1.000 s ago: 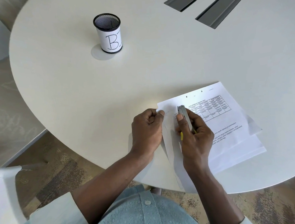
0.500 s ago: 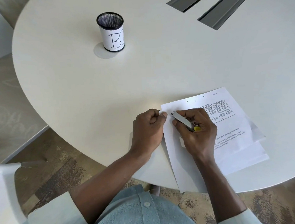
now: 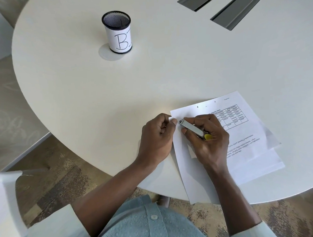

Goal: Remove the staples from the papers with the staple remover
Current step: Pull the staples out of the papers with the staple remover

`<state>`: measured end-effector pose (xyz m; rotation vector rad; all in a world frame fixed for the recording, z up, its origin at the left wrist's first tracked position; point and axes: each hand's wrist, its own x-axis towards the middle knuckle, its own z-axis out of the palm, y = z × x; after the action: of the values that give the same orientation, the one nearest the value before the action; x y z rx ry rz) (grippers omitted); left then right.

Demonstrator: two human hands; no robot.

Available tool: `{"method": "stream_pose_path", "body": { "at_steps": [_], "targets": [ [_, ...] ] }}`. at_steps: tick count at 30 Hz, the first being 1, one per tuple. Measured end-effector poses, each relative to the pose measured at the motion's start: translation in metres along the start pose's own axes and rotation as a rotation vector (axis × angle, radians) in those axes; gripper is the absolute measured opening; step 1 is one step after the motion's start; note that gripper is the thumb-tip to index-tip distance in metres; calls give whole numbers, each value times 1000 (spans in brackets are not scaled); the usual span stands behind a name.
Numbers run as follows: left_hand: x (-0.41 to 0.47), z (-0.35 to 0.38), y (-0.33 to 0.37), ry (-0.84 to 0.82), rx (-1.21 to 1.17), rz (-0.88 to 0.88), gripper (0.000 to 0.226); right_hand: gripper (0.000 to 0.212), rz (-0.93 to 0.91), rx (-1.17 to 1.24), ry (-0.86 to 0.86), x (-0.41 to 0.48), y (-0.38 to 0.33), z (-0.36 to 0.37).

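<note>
A stack of printed papers (image 3: 242, 132) lies at the near right of the round white table (image 3: 150, 82), its lower edge hanging over the rim. My right hand (image 3: 207, 139) grips a slim silver staple remover (image 3: 191, 128) with a yellow end; its tip points at the papers' top left corner. My left hand (image 3: 157, 136) pinches that corner between thumb and forefinger. The staple itself is too small to make out.
A black mesh pen cup (image 3: 118, 32) with a white label marked "B" stands at the far left of the table. Two grey cable slots (image 3: 237, 7) sit at the far right. A white chair (image 3: 5, 196) is at my left.
My right hand swung the staple remover from pointing away from me to lying flat, tip aimed left at the corner. The lifted top sheet has come down flat. My left hand kept its pinch.
</note>
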<state>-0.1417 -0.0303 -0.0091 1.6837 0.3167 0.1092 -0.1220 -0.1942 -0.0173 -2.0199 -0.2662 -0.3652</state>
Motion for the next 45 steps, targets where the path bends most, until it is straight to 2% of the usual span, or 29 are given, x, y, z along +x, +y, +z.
{"method": "stream_pose_path", "body": {
  "at_steps": [7, 14, 20, 27, 35, 39, 45],
  "targets": [
    [-2, 0, -1, -15, 9, 49, 20, 31, -4, 41, 9, -1, 1, -2],
    [-2, 1, -8, -26, 44, 70, 21, 31, 2, 42, 34, -2, 7, -3],
    [-4, 0, -3, -42, 99, 108, 13, 25, 51, 136, 50, -5, 7, -6],
    [-5, 0, -3, -35, 119, 137, 16, 24, 119, 205, 50, -5, 8, -7],
    [-7, 2, -3, 3, 92, 117, 18, 23, 60, 206, 0, -4, 4, -6],
    [-7, 1, 1, 18, 81, 109, 28, 25, 11, 162, -5, -3, 5, -5],
    [-8, 2, 5, 24, 67, 79, 26, 22, -38, 142, -19, -3, 6, -2]
  ]
}}
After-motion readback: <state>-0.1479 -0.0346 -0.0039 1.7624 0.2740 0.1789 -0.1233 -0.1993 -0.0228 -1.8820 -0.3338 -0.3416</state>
